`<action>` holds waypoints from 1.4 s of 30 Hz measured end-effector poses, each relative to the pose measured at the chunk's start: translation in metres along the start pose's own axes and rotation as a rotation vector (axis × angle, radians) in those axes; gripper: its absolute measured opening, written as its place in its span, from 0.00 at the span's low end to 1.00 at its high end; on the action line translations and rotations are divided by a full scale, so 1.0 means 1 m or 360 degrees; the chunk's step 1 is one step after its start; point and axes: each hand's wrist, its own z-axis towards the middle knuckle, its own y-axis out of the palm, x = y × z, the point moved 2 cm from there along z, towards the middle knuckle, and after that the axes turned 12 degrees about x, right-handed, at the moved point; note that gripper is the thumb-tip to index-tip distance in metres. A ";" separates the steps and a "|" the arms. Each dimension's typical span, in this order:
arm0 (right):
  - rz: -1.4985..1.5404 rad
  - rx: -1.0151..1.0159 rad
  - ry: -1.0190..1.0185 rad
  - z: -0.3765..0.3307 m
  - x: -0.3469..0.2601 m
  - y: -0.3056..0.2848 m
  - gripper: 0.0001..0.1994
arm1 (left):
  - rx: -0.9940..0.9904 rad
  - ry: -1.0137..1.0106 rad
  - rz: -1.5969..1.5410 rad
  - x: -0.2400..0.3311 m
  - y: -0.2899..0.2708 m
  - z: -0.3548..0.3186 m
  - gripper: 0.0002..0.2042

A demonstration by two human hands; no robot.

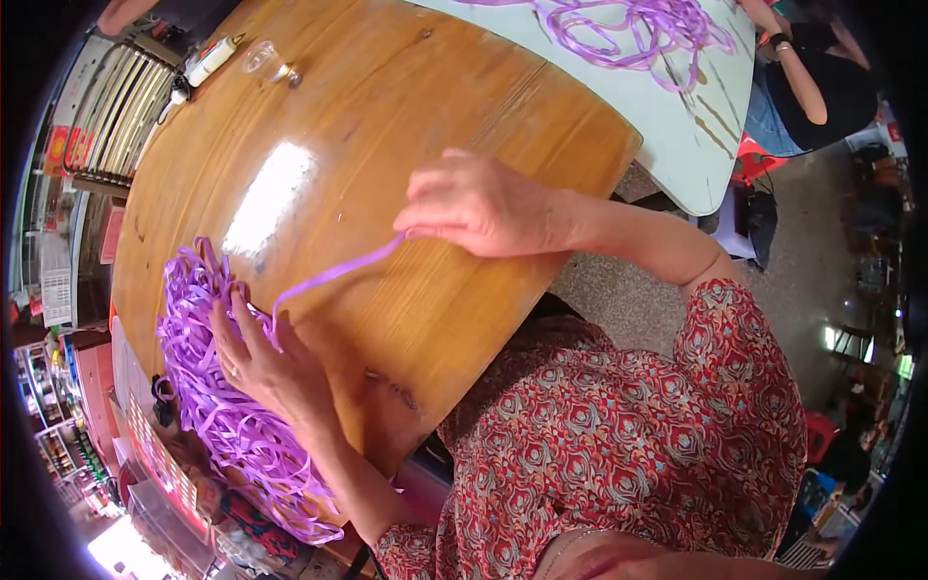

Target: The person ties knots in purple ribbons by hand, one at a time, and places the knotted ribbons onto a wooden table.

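Head view. I observe the left hand (266,362) resting on a heap of purple ribbon (217,387) at the near left edge of the round wooden table (387,126). Its fingers (232,324) are spread and press down on the heap; they pin it flat and do not close around any one strand.

The right hand (478,203) is raised above the middle of the table. Its fingers are pinched shut on the end of a single ribbon strand (333,274), which runs taut from that pinch down to the heap beneath the left hand.

Judgement on progress: one strand is drawn clear of the tangle, while the bulk of the ribbon remains heaped and looped at the table edge, some of it hanging over the side. I see no sorted or laid-out strands on this table, so I rate the work as early, with most of it outstanding.

At the far edge lie a white tube (213,58) and a small clear object (263,58) that I cannot identify. A second, pale table (677,126) beyond carries more loose purple ribbon (628,29); another person's arm (802,82) is beside it.
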 end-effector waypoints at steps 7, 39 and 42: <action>0.0071 0.0306 -0.0358 0.024 -0.031 0.006 0.11 | -0.0456 -0.1498 -0.2369 0.076 0.002 0.008 0.14; 0.1401 -0.0321 0.0772 0.018 -0.017 -0.001 0.06 | -0.0423 -0.1213 -0.2090 0.054 0.021 -0.004 0.03; 0.1961 -0.0188 0.1404 0.013 -0.022 0.007 0.07 | -0.0428 -0.1736 -0.2488 0.064 0.014 -0.005 0.05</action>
